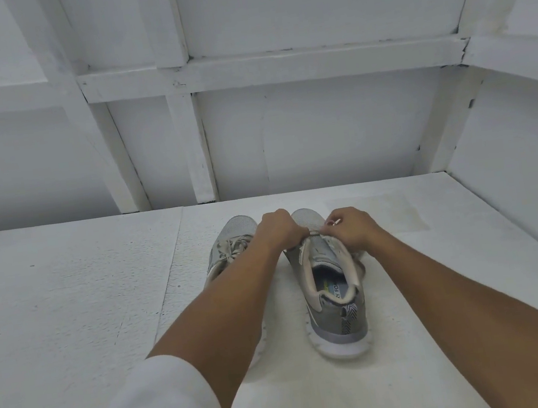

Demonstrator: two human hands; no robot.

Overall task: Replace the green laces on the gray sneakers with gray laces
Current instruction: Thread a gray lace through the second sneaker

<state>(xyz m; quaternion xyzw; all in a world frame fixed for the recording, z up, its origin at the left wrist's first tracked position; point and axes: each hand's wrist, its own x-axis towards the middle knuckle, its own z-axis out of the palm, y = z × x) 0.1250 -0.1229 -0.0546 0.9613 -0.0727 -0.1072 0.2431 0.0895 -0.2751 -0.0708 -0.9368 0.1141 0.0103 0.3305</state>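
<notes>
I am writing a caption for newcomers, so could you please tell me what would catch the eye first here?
The left hand and right hand meet over the right sneaker, mid-frame on the white surface, both pinching a pale lace near its toe end. To its left stands the left sneaker, already laced.

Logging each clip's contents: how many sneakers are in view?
2. The left sneaker sits laced, partly behind the left forearm; the right sneaker is beside it, heel toward the camera, the left hand and right hand holding its lace.
</notes>
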